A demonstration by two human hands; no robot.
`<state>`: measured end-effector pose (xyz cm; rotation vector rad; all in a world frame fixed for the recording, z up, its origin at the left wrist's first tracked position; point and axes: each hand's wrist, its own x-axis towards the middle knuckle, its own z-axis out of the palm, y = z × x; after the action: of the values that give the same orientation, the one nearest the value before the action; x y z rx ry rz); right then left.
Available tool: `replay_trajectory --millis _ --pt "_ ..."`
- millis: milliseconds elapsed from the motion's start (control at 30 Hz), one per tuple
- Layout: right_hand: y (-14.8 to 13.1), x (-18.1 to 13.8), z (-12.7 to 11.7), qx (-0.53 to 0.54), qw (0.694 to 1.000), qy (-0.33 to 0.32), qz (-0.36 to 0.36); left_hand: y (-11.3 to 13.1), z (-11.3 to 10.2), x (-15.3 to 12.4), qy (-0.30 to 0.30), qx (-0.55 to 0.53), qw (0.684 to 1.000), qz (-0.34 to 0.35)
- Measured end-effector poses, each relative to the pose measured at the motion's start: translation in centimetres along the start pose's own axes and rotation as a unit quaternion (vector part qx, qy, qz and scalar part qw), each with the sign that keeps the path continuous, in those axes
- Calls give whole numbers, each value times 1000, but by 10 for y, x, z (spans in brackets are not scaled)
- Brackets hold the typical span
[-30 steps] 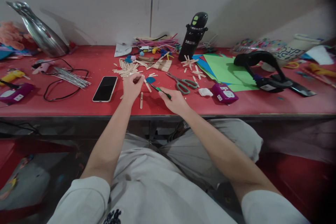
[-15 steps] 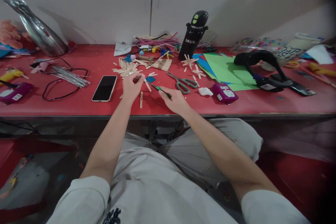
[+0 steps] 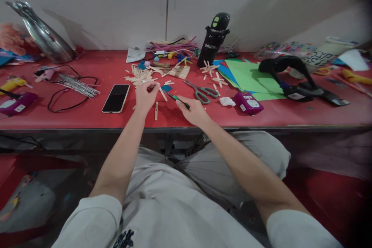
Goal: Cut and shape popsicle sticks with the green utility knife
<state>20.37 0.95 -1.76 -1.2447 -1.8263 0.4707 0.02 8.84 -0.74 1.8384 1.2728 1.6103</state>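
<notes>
My left hand [image 3: 146, 96] rests on the red table [image 3: 87, 114] with its fingers curled round a wooden craft stick [image 3: 162, 93] that pokes out to the right. My right hand [image 3: 194, 111] grips a thin green-handled tool [image 3: 178, 100] like a pen, its dark tip pointing up-left at that stick. Another craft stick [image 3: 156, 110] lies flat between the two hands. A heap of loose craft sticks [image 3: 142, 76] sits just beyond my left hand.
A black phone [image 3: 116, 98] lies left of my left hand. Grey-green scissors [image 3: 203, 92], a purple device [image 3: 248, 102], green paper [image 3: 248, 77] and a black hole punch [image 3: 290, 75] are to the right. A black bottle [image 3: 213, 40] stands at the back; wires [image 3: 77, 85] lie left.
</notes>
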Motion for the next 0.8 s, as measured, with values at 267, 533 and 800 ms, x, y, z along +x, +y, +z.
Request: replay_trajectory --millis 267,533,800 --pt "0 -1 -1 -3 1000 -8 1 -1 1 -1 0 1 1000 4" --pt "1 0 -1 -5 1000 -8 4 0 1 -2 0 -4 1000 5" --pt "-2 -1 -2 -6 1000 -10 2 2 0 -2 -1 6 1000 13"
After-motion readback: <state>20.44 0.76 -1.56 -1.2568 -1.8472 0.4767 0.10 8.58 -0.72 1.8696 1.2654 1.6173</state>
